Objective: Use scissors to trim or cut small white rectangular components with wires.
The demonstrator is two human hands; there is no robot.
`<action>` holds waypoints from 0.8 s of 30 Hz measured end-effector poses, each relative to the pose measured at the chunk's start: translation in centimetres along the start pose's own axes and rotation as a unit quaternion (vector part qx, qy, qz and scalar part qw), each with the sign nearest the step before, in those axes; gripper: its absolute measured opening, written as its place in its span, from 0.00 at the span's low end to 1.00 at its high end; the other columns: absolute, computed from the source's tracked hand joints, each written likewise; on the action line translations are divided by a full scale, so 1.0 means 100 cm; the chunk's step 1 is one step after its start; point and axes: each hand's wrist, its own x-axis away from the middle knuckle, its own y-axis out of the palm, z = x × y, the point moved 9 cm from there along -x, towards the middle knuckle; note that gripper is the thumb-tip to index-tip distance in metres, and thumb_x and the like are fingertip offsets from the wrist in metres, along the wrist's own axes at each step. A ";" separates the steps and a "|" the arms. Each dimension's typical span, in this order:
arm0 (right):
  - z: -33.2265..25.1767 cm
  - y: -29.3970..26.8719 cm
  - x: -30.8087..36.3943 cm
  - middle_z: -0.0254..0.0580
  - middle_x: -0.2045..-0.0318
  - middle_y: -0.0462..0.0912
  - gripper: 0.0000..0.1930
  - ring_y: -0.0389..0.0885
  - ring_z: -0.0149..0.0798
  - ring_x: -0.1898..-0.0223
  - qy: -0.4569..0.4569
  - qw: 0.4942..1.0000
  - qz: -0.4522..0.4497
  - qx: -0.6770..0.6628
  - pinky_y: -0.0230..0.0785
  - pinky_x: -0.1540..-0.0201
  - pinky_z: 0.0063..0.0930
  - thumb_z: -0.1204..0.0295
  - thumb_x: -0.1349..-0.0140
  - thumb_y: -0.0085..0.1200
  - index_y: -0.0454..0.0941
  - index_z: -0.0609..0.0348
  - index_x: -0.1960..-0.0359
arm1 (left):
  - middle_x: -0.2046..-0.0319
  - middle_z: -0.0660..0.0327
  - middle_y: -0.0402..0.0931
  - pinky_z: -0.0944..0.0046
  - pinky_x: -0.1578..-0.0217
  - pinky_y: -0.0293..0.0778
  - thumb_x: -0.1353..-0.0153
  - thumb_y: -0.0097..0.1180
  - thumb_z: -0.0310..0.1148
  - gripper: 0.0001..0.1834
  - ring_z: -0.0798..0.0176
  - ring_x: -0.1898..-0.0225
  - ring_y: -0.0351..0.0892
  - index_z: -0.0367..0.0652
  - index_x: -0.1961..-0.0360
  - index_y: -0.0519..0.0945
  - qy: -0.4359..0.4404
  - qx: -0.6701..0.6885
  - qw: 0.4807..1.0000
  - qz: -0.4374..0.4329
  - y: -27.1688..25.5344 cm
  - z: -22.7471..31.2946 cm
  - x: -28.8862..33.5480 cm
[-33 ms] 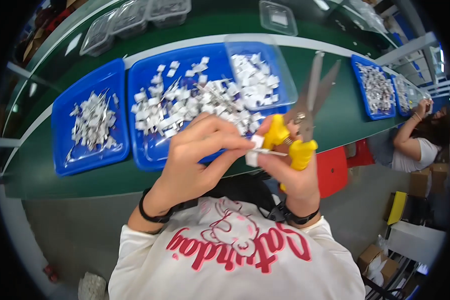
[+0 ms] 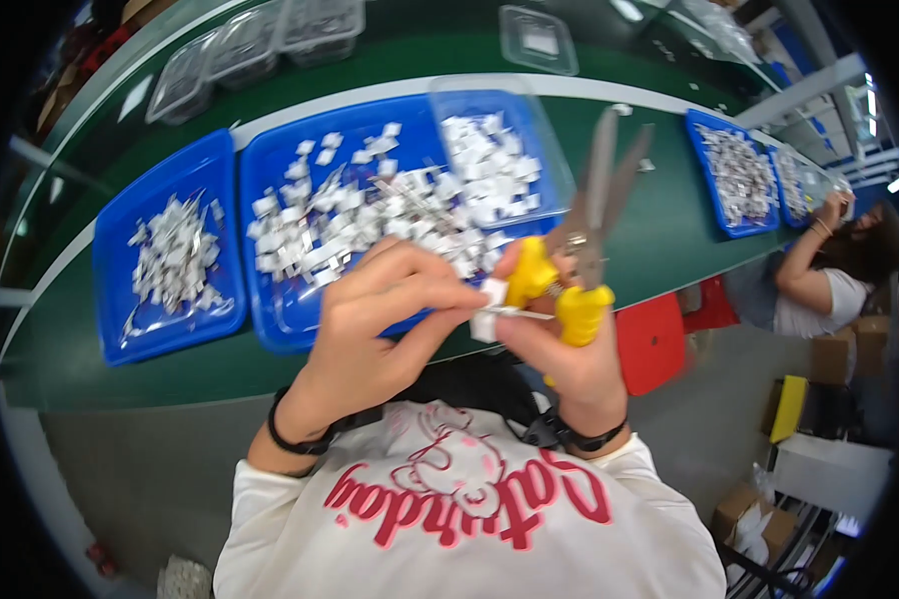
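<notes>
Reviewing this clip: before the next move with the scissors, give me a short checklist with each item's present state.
1. Right hand has the yellow-handled scissors in its grip: ok.
2. Left hand pinches the small white piece firmly: ok.
3. Scissor blades are apart and point up, away from the fingers: ok.
4. Piece sits between the blades: not ok, it is down by the handles.
5. Large blue tray of white pieces within reach: ok.
6. Where the piece's cut line is: cannot tell.
</notes>
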 end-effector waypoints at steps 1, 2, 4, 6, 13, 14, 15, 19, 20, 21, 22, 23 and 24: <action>-0.004 0.004 -0.001 0.33 0.62 0.76 0.19 0.74 0.24 0.60 0.000 1.000 0.007 0.002 0.67 0.56 0.21 0.82 0.47 0.58 0.72 0.62 0.52 | 0.73 0.58 0.77 0.66 0.69 0.70 0.56 0.64 0.17 0.11 0.59 0.70 0.75 0.40 0.69 0.84 -0.010 -0.013 1.000 0.001 -0.004 0.002 0.001; 0.004 0.004 -0.002 0.34 0.61 0.77 0.20 0.74 0.25 0.59 0.023 0.999 -0.027 0.036 0.68 0.55 0.22 0.81 0.47 0.58 0.71 0.62 0.50 | 0.73 0.58 0.77 0.66 0.69 0.69 0.56 0.64 0.16 0.11 0.59 0.70 0.75 0.40 0.69 0.84 -0.011 -0.014 1.000 -0.001 -0.003 0.000 -0.001; 0.008 0.002 -0.006 0.37 0.58 0.75 0.21 0.72 0.26 0.56 0.003 0.998 -0.053 0.046 0.66 0.52 0.22 0.79 0.46 0.57 0.70 0.62 0.50 | 0.73 0.57 0.76 0.65 0.69 0.68 0.57 0.63 0.16 0.10 0.59 0.71 0.75 0.39 0.71 0.83 -0.029 -0.054 0.998 -0.003 0.001 -0.002 -0.003; 0.010 0.009 -0.009 0.36 0.60 0.72 0.19 0.70 0.26 0.57 -0.035 0.997 -0.061 0.016 0.64 0.54 0.21 0.80 0.46 0.55 0.68 0.62 0.51 | 0.74 0.57 0.75 0.66 0.70 0.66 0.57 0.62 0.15 0.09 0.60 0.72 0.73 0.38 0.73 0.82 -0.041 -0.087 0.995 0.014 -0.002 -0.001 0.002; 0.020 0.008 0.002 0.33 0.62 0.72 0.19 0.71 0.22 0.61 0.021 0.999 -0.041 0.013 0.65 0.60 0.18 0.81 0.45 0.53 0.67 0.61 0.50 | 0.74 0.58 0.73 0.66 0.71 0.64 0.56 0.61 0.16 0.09 0.60 0.71 0.71 0.38 0.72 0.81 -0.045 -0.055 0.997 -0.002 0.006 -0.005 0.007; 0.019 0.008 0.001 0.33 0.62 0.72 0.19 0.71 0.22 0.61 0.021 0.999 -0.042 0.012 0.65 0.60 0.18 0.81 0.45 0.53 0.67 0.61 0.50 | 0.74 0.58 0.73 0.66 0.71 0.64 0.56 0.61 0.16 0.09 0.60 0.71 0.71 0.38 0.72 0.81 -0.045 -0.057 0.997 -0.002 0.006 -0.005 0.006; 0.018 0.007 0.000 0.33 0.62 0.72 0.19 0.71 0.23 0.62 0.023 0.999 -0.041 0.020 0.65 0.60 0.19 0.81 0.45 0.52 0.67 0.62 0.50 | 0.74 0.58 0.73 0.66 0.71 0.64 0.56 0.61 0.16 0.09 0.60 0.71 0.71 0.38 0.72 0.81 -0.043 -0.063 0.997 0.000 0.006 -0.005 0.006; 0.014 0.005 -0.004 0.35 0.63 0.72 0.19 0.71 0.24 0.62 0.013 0.996 -0.038 0.074 0.65 0.60 0.21 0.81 0.45 0.51 0.67 0.63 0.50 | 0.74 0.58 0.73 0.66 0.71 0.64 0.56 0.61 0.16 0.09 0.60 0.71 0.70 0.38 0.72 0.81 -0.038 -0.076 0.996 -0.001 0.007 -0.004 0.002; 0.014 0.004 -0.005 0.35 0.63 0.72 0.19 0.71 0.24 0.62 0.013 0.997 -0.038 0.073 0.65 0.60 0.21 0.81 0.45 0.51 0.67 0.63 0.50 | 0.74 0.58 0.73 0.66 0.71 0.64 0.56 0.61 0.16 0.09 0.60 0.71 0.70 0.38 0.72 0.81 -0.039 -0.077 0.996 -0.002 0.008 -0.005 0.001; 0.014 0.003 -0.005 0.36 0.63 0.72 0.19 0.71 0.25 0.63 0.010 0.996 -0.041 0.076 0.65 0.60 0.21 0.80 0.46 0.51 0.67 0.63 0.51 | 0.74 0.58 0.74 0.66 0.70 0.64 0.56 0.62 0.16 0.09 0.60 0.71 0.71 0.38 0.71 0.82 -0.038 -0.079 0.996 -0.004 0.008 -0.006 0.001; 0.013 0.003 -0.006 0.36 0.63 0.72 0.19 0.71 0.25 0.63 0.006 0.996 -0.043 0.079 0.65 0.60 0.21 0.80 0.46 0.51 0.67 0.63 0.51 | 0.74 0.58 0.74 0.66 0.70 0.64 0.56 0.62 0.17 0.09 0.60 0.71 0.71 0.38 0.71 0.82 -0.037 -0.080 0.996 -0.006 0.009 -0.006 0.000; 0.014 0.003 -0.006 0.36 0.63 0.72 0.19 0.71 0.25 0.63 0.007 0.996 -0.043 0.077 0.65 0.60 0.21 0.80 0.46 0.51 0.67 0.63 0.51 | 0.74 0.58 0.74 0.66 0.70 0.64 0.56 0.62 0.17 0.09 0.60 0.71 0.71 0.38 0.71 0.82 -0.038 -0.081 0.996 -0.007 0.010 -0.007 0.000; 0.014 0.002 -0.007 0.36 0.64 0.72 0.18 0.71 0.24 0.63 0.002 0.997 -0.039 0.071 0.65 0.60 0.21 0.81 0.46 0.51 0.67 0.62 0.51 | 0.74 0.58 0.74 0.66 0.70 0.64 0.56 0.62 0.16 0.09 0.60 0.71 0.71 0.38 0.71 0.82 -0.038 -0.080 0.996 -0.007 0.010 -0.007 -0.001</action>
